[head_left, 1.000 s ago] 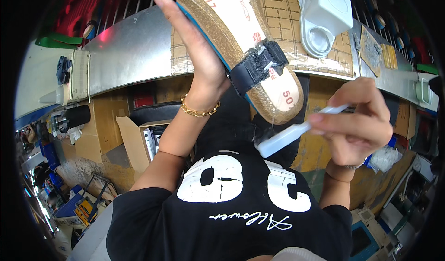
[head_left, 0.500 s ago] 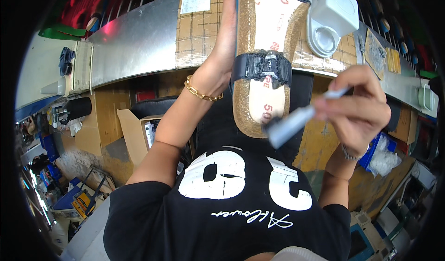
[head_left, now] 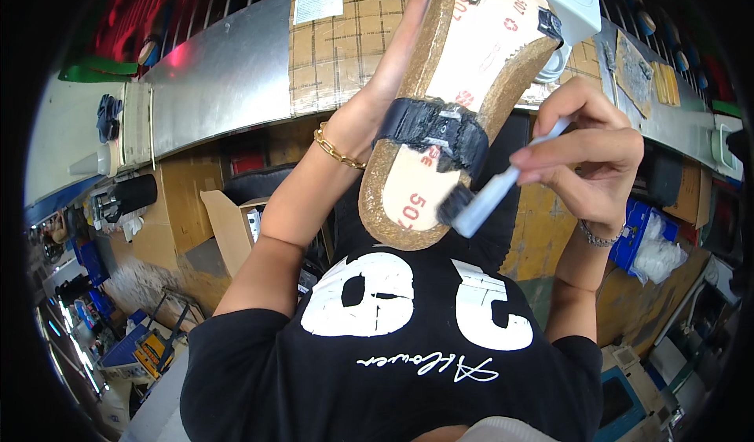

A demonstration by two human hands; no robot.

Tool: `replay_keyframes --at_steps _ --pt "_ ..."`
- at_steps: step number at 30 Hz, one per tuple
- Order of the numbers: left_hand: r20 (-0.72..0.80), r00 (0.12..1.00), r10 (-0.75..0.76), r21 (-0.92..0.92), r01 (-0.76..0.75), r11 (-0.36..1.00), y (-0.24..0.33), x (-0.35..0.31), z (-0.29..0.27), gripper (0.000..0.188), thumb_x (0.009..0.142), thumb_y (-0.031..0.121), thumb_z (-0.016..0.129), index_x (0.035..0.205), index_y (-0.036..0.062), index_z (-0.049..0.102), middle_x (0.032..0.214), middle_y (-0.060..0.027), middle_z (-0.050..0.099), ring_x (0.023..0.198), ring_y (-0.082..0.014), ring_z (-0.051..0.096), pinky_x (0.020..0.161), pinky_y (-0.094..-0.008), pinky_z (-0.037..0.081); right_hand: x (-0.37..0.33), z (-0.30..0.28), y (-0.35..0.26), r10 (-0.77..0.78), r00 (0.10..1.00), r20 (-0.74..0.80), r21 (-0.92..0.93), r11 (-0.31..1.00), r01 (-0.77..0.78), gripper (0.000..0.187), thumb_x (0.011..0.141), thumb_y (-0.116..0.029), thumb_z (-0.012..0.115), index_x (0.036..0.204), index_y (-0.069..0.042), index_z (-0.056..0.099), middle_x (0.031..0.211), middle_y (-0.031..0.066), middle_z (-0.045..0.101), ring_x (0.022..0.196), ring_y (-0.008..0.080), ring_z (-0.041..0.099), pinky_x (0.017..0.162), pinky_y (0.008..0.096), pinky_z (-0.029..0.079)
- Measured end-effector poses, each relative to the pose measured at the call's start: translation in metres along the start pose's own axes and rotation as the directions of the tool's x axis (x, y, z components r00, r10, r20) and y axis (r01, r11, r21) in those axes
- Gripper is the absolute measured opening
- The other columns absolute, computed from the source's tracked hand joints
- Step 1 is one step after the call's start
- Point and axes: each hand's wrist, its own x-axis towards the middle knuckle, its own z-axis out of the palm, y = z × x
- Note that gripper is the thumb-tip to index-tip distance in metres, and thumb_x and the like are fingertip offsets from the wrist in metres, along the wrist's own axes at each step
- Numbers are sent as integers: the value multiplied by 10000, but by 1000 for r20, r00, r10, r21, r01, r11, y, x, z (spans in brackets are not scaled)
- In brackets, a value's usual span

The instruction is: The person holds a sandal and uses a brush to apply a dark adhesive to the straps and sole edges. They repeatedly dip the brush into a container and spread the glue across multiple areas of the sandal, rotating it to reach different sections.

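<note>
A sandal sole with a brown cork edge and a cream insole board is held up in front of my chest, its underside toward me and its rounded end tilted down. Black strap ends are folded across the board, rough and dark in the middle. My left hand grips the sole along its left side; most of the fingers are hidden behind it. Pinched in my right hand is a pale blue-white brush. Its dark bristles are at the right edge of the sole's rounded end.
Behind the sole, a cardboard sheet lies on the metal bench. A white plastic container stands partly hidden past it. An open carton is below the bench at left, and a blue bin with clear plastic is at right.
The sole has tilted, its rounded end swinging left and toward me. My right hand has moved slightly left, and the brush now stands steeper, bristles at the edge.
</note>
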Motion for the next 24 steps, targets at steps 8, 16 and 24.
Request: replay_keyframes --at_steps 8,16,24 --pt "39 998 -40 -21 41 999 -1 0 -1 965 958 790 196 1466 1 423 1314 -212 614 1117 -213 687 898 -349 609 -3 -3 0 51 999 17 -21 998 -51 219 651 -66 868 862 -114 835 807 28 611 695 113 562 780 281 482" --pt "-2 1000 -12 38 12 999 8 0 2 978 955 796 174 1464 1 428 1294 -209 630 1101 -203 695 886 -334 612 0 -10 -3 146 950 -276 220 972 -85 154 765 -72 822 910 -25 800 818 57 639 734 116 577 666 240 444" --pt "-149 989 10 118 8 993 28 -16 4 936 984 754 174 1476 -2 423 1285 -192 642 1084 -190 702 868 -301 609 71 9 37 -166 809 -564 -470 870 -149 123 799 -58 788 916 -90 812 755 43 627 663 151 567 596 288 403"
